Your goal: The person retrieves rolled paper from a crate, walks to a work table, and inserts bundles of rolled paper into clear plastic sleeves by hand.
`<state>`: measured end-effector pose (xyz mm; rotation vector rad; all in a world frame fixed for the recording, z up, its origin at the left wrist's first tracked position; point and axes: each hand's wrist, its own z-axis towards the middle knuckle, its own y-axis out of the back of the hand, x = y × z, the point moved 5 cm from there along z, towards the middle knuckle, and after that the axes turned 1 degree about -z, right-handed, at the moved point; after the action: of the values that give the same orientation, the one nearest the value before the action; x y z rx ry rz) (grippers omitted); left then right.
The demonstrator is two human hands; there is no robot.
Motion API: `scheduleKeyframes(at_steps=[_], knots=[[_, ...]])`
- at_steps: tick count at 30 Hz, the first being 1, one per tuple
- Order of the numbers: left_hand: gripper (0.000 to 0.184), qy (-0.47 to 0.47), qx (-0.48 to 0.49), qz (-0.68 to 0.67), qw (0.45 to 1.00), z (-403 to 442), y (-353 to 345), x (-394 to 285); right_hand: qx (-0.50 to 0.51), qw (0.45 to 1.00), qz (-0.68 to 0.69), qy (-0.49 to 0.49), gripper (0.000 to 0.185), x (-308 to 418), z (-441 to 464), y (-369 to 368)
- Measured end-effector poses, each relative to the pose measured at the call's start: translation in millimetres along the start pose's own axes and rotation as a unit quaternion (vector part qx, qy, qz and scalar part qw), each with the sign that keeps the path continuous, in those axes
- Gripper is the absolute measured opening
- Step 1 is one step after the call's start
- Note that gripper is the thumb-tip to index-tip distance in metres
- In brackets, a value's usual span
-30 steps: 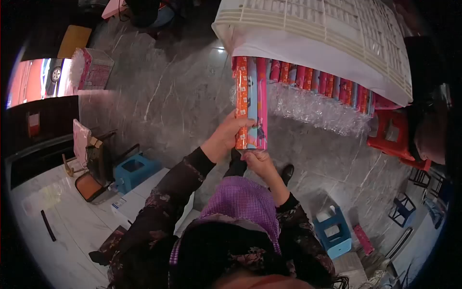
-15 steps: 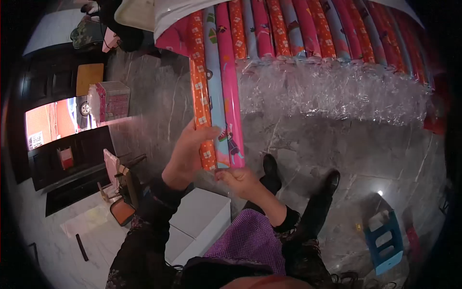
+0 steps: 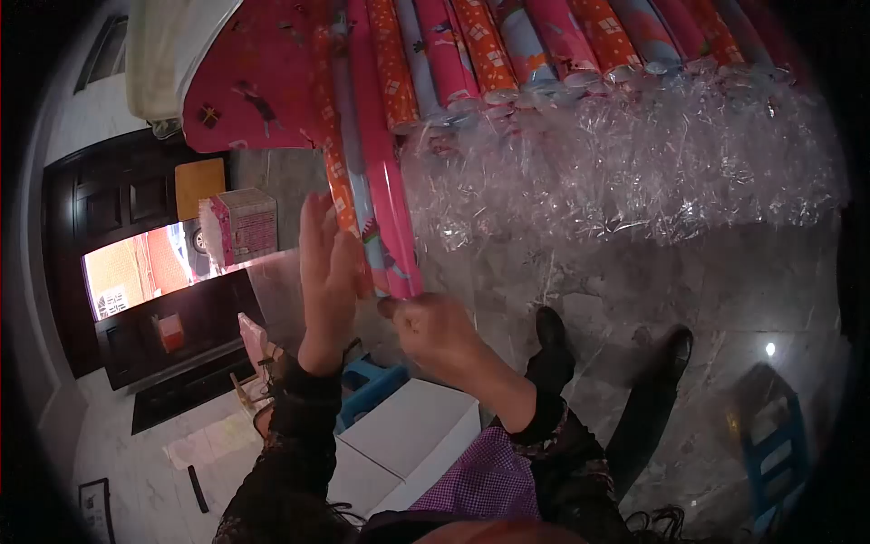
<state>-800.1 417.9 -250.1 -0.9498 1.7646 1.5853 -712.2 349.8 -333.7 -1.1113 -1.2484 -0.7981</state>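
Three wrapped paper rolls, orange, light blue and pink [image 3: 390, 218], lie side by side and stick out toward me from a row of similar rolls [image 3: 489, 50]. My left hand [image 3: 328, 281] is beside the orange roll, its fingers stretched upward and slightly blurred. At the near end of the rolls my right hand [image 3: 437, 331] is closed, with fingers pinched at the wrapping's end. Clear plastic film [image 3: 616, 163] hangs from the ends of the other rolls. A pink printed sheet [image 3: 249, 91] spreads to the left of the rolls.
Below my arms stands a white box [image 3: 408, 426] near a blue stool [image 3: 376, 390]. Another blue stool [image 3: 779, 453] is at the lower right. A pink and white carton [image 3: 249, 222] sits by the doorway at left. My shoes are on the grey floor [image 3: 598, 281].
The view has moved nearer the row of rolls. My left hand has gone from gripping the three rolls to spread fingers at their side. My right hand stays at their near end.
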Motion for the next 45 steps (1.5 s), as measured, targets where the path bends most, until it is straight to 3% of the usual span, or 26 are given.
scheduleKeyframes(at_steps=[2, 3, 4, 7, 8, 10, 16, 19, 22, 24, 27, 28, 30, 31, 33, 36, 39, 41, 42, 45], knots=[[0.054, -0.029, -0.010, -0.038, 0.999, -1, 3, 7, -0.018, 1.000, 0.012, 0.008, 0.018, 3, 11, 3], [0.060, -0.134, 0.017, 0.113, 0.984, -1, 2, 0, -0.037, 0.999, 0.021, 0.014, 0.017, 5, 15, 5], [0.066, -0.234, 0.042, 0.260, 0.936, -4, -2, -4, -0.035, 0.999, 0.021, 0.015, 0.017, 5, 19, 6], [0.072, -0.303, 0.093, 0.290, 0.903, 5, -11, -3, -0.055, 0.998, -0.024, 0.020, 0.017, 5, 31, 10], [0.072, -0.241, 0.103, 0.338, 0.904, 10, -10, -3, -0.068, 0.998, -0.014, 0.012, 0.015, 3, 36, 12], [0.072, -0.254, 0.103, 0.333, 0.902, 21, -11, -6, -0.081, 0.997, -0.002, 0.004, 0.013, -8, 47, 7], [0.072, -0.254, 0.119, 0.351, 0.894, 45, -10, -20, -0.141, 0.985, 0.030, 0.098, 0.010, 1, 60, 14], [0.071, -0.261, 0.126, 0.349, 0.891, 65, -15, -27, -0.102, 0.994, -0.034, 0.037, 0.013, 1, 65, 15], [0.067, -0.233, 0.122, 0.317, 0.911, 86, -16, -31, -0.128, 0.987, 0.051, 0.078, 0.017, 2, 74, 16], [0.065, -0.198, 0.121, 0.286, 0.930, 102, -14, -28, -0.085, 0.994, 0.067, -0.001, 0.021, -2, 81, 14], [0.061, -0.327, 0.119, 0.332, 0.877, 118, -17, -29, -0.097, 0.989, 0.110, 0.019, 0.023, -1, 92, 16], [0.059, -0.423, 0.105, 0.400, 0.806, 117, -22, -33, -0.097, 0.989, 0.112, 0.019, 0.023, 2, 96, 17], [0.057, -0.510, 0.090, 0.461, 0.720, 112, -31, -38, -0.106, 0.987, 0.116, -0.005, 0.025, 7, 103, 20], [0.055, -0.393, 0.083, 0.359, 0.843, 122, -29, -37, -0.107, 0.987, 0.117, -0.005, 0.025, 6, 107, 17], [0.052, -0.258, 0.072, 0.243, 0.932, 133, -30, -39, -0.139, 0.989, 0.047, -0.027, 0.026, 3, 114, 15], [0.051, -0.307, 0.056, 0.251, 0.917, 141, -31, -50, -0.142, 0.990, 0.016, -0.010, 0.025, 9, 120, 20], [0.054, -0.309, 0.081, 0.343, 0.883, 160, -35, -47, -0.166, 0.984, -0.061, -0.014, 0.023, 24, 123, 30], [0.057, -0.251, 0.036, 0.201, 0.946, 171, -42, -55, -0.163, 0.985, -0.059, -0.026, 0.023, 33, 126, 36], [0.057, -0.249, 0.036, 0.201, 0.947, 175, -44, -58, -0.160, 0.985, -0.059, -0.039, 0.022, 34, 128, 37], [0.072, -0.123, 0.008, 0.194, 0.973, 194, -40, -55, -0.149, 0.985, -0.078, -0.046, 0.024, 26, 134, 31]])
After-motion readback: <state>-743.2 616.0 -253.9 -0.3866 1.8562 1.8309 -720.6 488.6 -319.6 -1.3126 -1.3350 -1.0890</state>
